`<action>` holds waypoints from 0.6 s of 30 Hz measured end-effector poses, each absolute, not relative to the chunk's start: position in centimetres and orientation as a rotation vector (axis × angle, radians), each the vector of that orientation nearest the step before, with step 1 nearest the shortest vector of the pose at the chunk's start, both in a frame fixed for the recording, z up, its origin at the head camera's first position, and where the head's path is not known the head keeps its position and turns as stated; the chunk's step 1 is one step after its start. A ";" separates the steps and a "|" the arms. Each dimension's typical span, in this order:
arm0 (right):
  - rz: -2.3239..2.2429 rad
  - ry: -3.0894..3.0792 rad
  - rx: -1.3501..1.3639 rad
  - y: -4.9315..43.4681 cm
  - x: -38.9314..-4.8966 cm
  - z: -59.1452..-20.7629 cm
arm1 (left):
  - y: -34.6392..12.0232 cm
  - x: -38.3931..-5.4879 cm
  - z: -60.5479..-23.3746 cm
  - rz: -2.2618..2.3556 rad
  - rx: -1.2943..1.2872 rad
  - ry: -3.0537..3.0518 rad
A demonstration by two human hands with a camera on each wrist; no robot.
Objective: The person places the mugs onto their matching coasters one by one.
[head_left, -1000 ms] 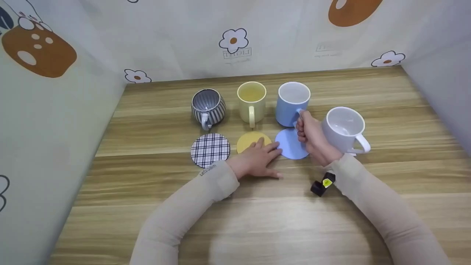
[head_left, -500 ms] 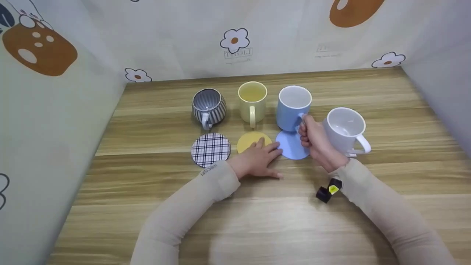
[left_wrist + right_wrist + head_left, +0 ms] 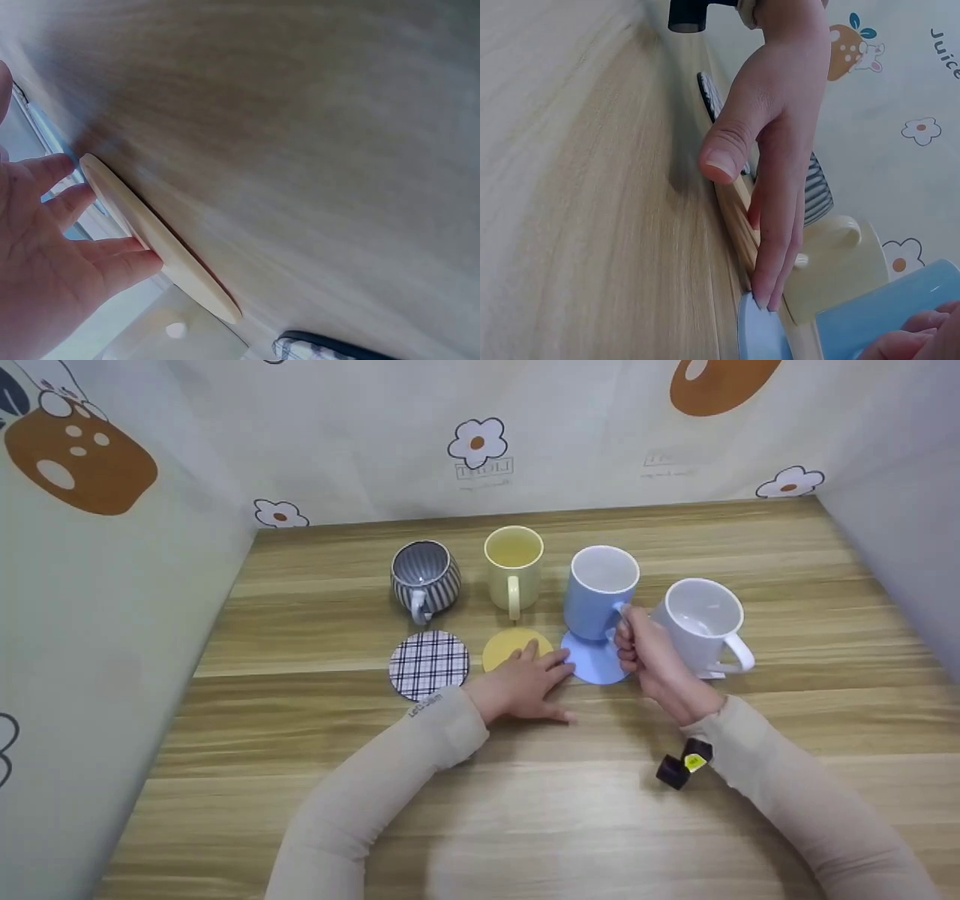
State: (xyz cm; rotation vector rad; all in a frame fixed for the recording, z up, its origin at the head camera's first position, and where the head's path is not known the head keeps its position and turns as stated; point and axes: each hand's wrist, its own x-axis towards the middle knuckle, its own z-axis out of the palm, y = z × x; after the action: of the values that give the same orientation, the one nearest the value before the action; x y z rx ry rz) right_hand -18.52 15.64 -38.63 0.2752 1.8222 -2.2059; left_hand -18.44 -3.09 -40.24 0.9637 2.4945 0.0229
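Toward the worktop's back edge, the right hand grips the cylindrical blue ceramic mug, best held level; the spread left hand touches the round light-blue coaster.

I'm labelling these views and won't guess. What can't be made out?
Head view: part of the yellow coaster, covered by the left hand.
Head view: much of the blue mug's handle, wrapped by the right hand.
Head view: small wall print, too faint to read.
Left wrist view: most of the checked coaster, cut off by the bottom edge.
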 end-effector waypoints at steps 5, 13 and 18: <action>-2.175 1.829 0.278 15.8 -18.1 -38.6 | -3.1 -18.6 -40.4 0.030 0.966 2.495; -2.182 1.797 0.301 16.0 -17.2 -38.7 | -3.2 -18.6 -40.7 -0.009 1.000 2.522; -2.184 1.794 0.295 16.2 -16.7 -38.8 | -3.2 -18.6 -40.5 0.011 0.986 2.516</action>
State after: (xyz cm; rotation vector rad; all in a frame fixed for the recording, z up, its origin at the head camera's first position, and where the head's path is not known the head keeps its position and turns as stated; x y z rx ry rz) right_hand -16.68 16.20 -38.83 0.2954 1.7937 -2.1841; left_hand -18.58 -3.19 -40.54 0.9864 2.5161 0.0113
